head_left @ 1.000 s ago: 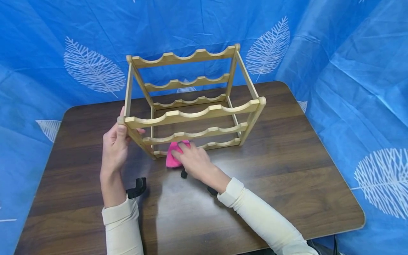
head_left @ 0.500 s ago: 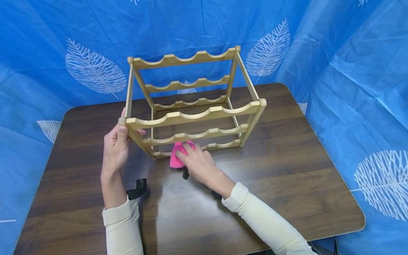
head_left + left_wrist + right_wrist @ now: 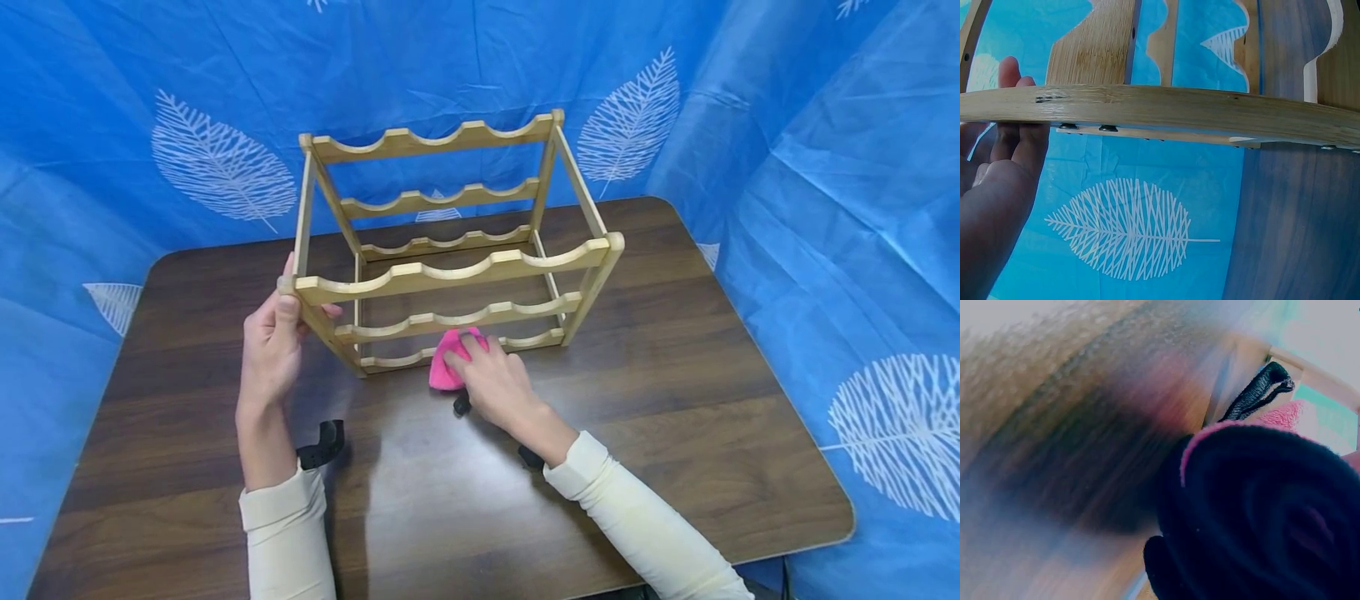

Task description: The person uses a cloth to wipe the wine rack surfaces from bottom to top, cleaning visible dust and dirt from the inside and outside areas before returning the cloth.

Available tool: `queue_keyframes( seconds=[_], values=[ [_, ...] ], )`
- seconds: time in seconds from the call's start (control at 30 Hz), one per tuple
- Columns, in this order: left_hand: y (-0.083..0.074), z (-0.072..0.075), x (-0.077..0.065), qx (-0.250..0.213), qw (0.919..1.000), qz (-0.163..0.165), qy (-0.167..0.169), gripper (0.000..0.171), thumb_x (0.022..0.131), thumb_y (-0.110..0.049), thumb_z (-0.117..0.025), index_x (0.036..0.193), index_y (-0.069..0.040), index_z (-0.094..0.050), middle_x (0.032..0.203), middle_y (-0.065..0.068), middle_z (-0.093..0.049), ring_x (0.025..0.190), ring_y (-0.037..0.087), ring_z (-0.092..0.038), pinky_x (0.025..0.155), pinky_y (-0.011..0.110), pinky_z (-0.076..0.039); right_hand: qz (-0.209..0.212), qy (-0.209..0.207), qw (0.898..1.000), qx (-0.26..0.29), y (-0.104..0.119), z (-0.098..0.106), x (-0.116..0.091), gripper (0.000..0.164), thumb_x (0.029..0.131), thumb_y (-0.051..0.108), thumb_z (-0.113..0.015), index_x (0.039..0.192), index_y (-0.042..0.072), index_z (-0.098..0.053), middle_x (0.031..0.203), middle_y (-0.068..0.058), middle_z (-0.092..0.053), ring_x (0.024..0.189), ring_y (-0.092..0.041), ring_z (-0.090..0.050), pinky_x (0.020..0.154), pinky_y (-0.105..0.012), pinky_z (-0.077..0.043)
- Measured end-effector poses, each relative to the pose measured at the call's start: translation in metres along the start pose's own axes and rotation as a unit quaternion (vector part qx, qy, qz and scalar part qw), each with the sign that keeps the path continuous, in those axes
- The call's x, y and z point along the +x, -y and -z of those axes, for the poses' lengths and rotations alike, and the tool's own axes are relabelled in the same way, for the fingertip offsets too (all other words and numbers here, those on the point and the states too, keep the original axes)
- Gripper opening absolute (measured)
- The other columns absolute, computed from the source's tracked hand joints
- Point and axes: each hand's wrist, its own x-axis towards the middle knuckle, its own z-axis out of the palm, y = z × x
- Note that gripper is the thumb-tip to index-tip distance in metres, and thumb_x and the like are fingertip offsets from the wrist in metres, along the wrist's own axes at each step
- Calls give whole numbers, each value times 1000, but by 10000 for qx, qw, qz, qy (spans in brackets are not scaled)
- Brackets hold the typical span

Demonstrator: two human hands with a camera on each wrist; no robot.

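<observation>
A light wooden wine rack with scalloped rails stands on the table in the head view. My left hand grips its front left upright near the top corner, fingers behind and thumb in front. In the left wrist view, fingers wrap round that wooden post. My right hand holds a pink cloth against the lowest front rail, near its middle. In the right wrist view the bunched cloth is mostly dark and shadowed, with a black loop beside it.
The dark wood-grain table extends to both sides and in front of the rack. A blue curtain with white leaf prints hangs close behind and at the sides. Black wrist-worn pieces show beside the forearms.
My right hand has slid the pink cloth rightward along the lowest front rail, from near its left end to about the middle. The left hand and the rack stay in place.
</observation>
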Motion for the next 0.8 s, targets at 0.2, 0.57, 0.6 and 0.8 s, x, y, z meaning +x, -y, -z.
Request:
queue_keyframes(
  seconds=[0.2,0.57,0.6,0.8],
  values=[
    [0,0,1,-30,10000,71,6,42,106,-28,-43,134,0,-60,84,6,-73,91,19,-69,82,21,-52,-72,44,10000,-18,-2,0,-1,43,73,6,-78,113,21,-68,126,-8,-58,89,-29,-56,45,-35,-47],
    [0,0,-1,200,9997,122,-52,42,106,-30,-43,139,-8,-57,83,5,-73,89,18,-68,70,18,-49,-429,133,9990,-88,-4,2,-6,51,72,9,-78,121,22,-67,128,-10,-57,84,-29,-55,42,-34,-47],
    [0,0,-1,213,9997,89,-46,42,106,-30,-43,139,-8,-57,83,5,-73,88,17,-68,67,17,-48,-446,105,9989,-83,-4,2,-6,51,72,9,-77,121,22,-67,128,-10,-57,83,-29,-55,41,-33,-47],
    [-2,1,-1,216,9998,30,-3,43,106,-30,-42,140,-8,-56,84,6,-73,87,17,-69,66,19,-49,-451,-131,9988,-106,-7,5,-9,49,72,4,-73,119,19,-68,124,-12,-59,77,-28,-54,39,-32,-45]
  ],
)
